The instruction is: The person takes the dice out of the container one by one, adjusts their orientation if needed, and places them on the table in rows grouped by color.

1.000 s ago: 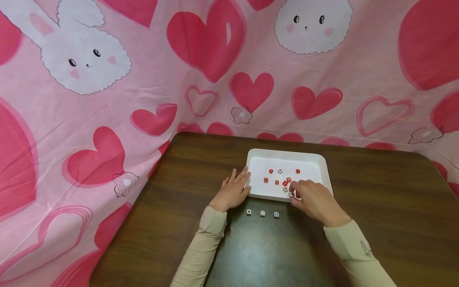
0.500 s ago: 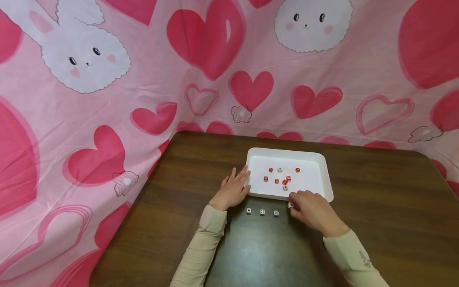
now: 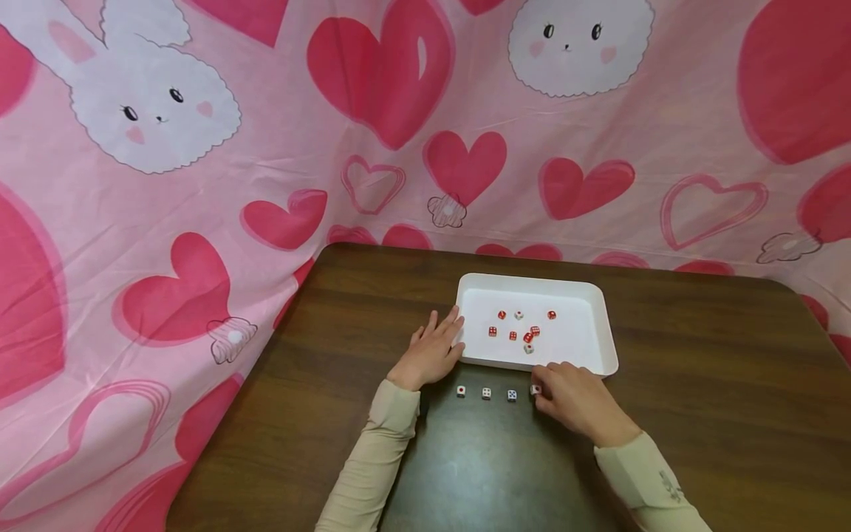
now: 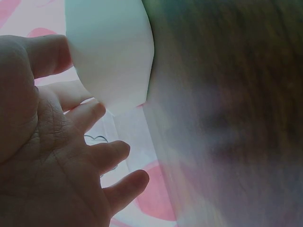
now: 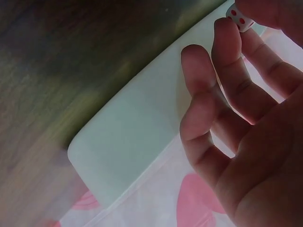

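Observation:
My right hand point(image 3: 577, 399) pinches a white die point(image 5: 240, 19) with red pips between thumb and fingertips, just in front of the tray's near wall. To its left, three white dice stand in a spaced row on the table: one with a single red pip point(image 3: 462, 391), one with dark pips point(image 3: 487, 394) and one with blue pips point(image 3: 512, 396). With fingers spread, my left hand point(image 3: 425, 358) touches the left end of the white tray point(image 3: 606, 325). Inside the tray lie several red dice point(image 3: 493, 332) and two white dice, one near the front point(image 3: 528, 349) and one farther back point(image 3: 518, 315).
The brown wooden table point(image 3: 718, 369) carries everything. Behind it and along its left side hangs a pink cloth point(image 3: 392, 244) printed with hearts and rabbits. The tray's walls are low, and its near wall runs just behind the row of dice.
My right hand has lifted the white die out of the tray, over its near wall, and brought it down toward the right end of the row. My left hand has stayed at the tray.

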A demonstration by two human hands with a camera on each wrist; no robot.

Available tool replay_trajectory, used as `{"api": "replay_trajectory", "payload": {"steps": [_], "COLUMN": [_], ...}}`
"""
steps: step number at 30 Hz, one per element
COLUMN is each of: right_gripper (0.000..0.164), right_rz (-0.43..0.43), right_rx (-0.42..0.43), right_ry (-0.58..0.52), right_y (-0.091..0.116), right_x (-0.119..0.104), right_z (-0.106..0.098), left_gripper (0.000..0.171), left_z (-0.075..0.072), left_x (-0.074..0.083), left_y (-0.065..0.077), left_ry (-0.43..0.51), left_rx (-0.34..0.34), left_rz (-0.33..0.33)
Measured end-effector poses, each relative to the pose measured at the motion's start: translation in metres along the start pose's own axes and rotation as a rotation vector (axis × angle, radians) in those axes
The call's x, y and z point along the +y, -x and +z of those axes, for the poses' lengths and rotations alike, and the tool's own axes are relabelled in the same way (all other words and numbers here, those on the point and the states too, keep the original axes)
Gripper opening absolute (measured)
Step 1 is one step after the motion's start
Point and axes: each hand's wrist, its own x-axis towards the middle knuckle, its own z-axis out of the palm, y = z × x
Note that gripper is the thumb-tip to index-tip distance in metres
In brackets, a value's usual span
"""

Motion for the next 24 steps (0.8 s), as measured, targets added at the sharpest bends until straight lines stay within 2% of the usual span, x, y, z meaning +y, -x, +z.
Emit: {"api": "replay_trajectory", "payload": {"steps": [6,18,24], "right_gripper": [0.013,0.015,0.017], "right_rz": [-0.005,-0.047,-0.023], "right_rx": [-0.009,0.031,0.021], "right_ry": [-0.008,0.015,0.018], "right_y": [0.001,0.002,0.004], "right_x": [0.0,0.0,-0.001], "right_z": [0.003,0.01,0.013], "left_gripper": [0.054,0.054,0.054], "left_z": [0.0,0.0,0.001], "left_x": [0.0,0.0,-0.001], "left_y": [0.0,0.0,0.0], "left_ry": [0.011,0.016,0.015], "left_rx": [-0.005,-0.001,-0.001], "left_rz": [-0.002,0.001,-0.002]}}
